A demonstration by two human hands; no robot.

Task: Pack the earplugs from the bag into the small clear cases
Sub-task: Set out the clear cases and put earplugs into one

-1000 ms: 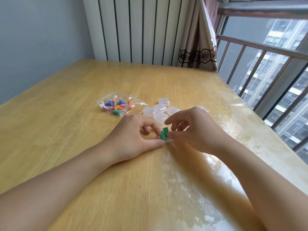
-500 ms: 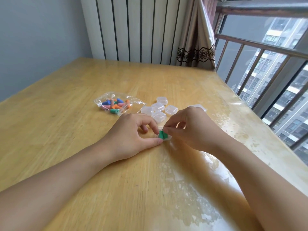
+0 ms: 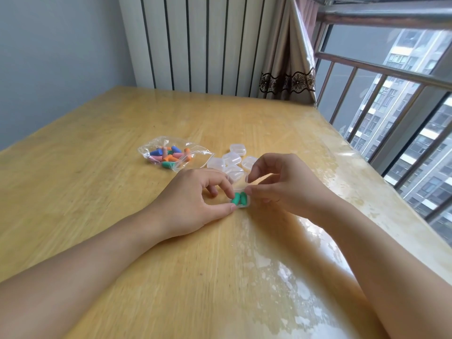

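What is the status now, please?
Both hands, left and right, hold open case. Two green earplugs inside. Bag still has earplugs; nothing in the way.

Left hand: we list it bare, with no glove, ring or bracelet that we can see.
Right hand: we list it bare too, without ring or band.
Left forearm: we see it enter from the lower left of the frame, uncovered to the picture's edge; no sleeve, no watch.
Right forearm: we see it enter from the lower right, likewise unsleeved to the edge, with no strap at the wrist.
Nails: we note them short and unpainted where they show; finer detail is blurred.
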